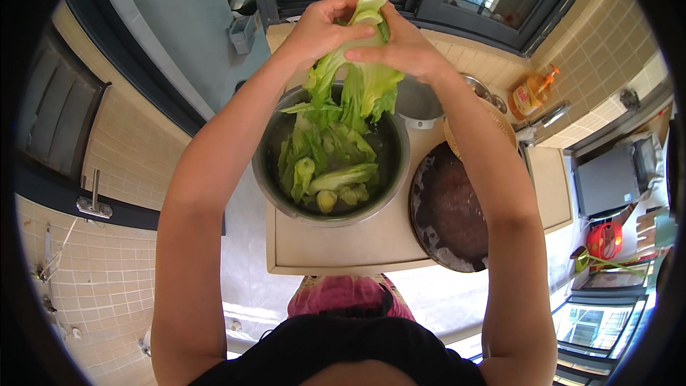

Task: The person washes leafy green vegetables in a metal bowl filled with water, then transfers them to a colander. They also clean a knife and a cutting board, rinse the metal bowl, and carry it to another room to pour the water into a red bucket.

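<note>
A bunch of green lettuce leaves point(370, 86) is held up between both hands, its leafy ends hanging down over a round metal basin point(333, 222). My left hand point(327, 29) grips the bunch from the left, the thumb lying across the pale stalk. From the right, my right hand point(407, 45) holds the same bunch, thumb and fingers around its upper part. More lettuce point(343, 176), with several pale stem ends showing, sits in water in the basin below. The hanging leaves hide part of the basin's far rim.
Right of the basin, a dark round board point(450, 214) overlaps the counter's point(343, 249) edge. Behind it are a grey container point(420, 102) and a woven basket point(454, 136), partly covered by my right arm. A pump bottle of orange liquid point(528, 96) stands near a faucet point(552, 113). Windows point(482, 0) border the far side.
</note>
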The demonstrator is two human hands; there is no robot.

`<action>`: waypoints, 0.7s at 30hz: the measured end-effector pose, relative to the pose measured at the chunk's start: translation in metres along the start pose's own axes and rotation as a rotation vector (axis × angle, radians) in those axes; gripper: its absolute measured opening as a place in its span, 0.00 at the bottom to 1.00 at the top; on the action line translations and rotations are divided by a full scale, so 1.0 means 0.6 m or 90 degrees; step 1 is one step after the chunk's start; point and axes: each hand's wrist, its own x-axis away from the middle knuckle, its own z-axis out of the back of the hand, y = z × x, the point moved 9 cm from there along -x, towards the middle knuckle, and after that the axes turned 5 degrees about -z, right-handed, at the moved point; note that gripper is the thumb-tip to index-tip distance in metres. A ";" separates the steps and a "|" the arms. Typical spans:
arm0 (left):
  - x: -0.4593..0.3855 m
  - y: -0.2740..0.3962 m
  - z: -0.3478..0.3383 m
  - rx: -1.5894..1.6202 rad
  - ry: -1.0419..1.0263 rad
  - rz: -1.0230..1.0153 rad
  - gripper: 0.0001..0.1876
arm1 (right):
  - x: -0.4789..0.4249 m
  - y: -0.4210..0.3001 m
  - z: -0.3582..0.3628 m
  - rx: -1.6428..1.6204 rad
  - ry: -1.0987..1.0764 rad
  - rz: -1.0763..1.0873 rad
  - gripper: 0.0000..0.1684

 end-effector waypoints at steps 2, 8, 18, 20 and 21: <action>-0.006 0.002 -0.001 0.039 0.044 0.009 0.20 | -0.007 0.002 0.007 -0.027 0.013 -0.068 0.50; -0.026 0.044 0.006 0.072 0.058 -0.021 0.26 | -0.036 0.000 0.053 -0.006 0.178 -0.048 0.36; 0.037 -0.024 0.161 0.032 0.281 0.078 0.22 | 0.011 -0.072 0.222 -0.199 0.207 -0.112 0.20; 0.060 -0.082 0.148 0.091 0.323 0.167 0.19 | 0.019 -0.062 0.275 -0.254 0.236 -0.141 0.19; 0.067 -0.107 0.129 0.106 0.316 0.199 0.17 | 0.016 -0.047 0.303 -0.273 0.223 -0.143 0.18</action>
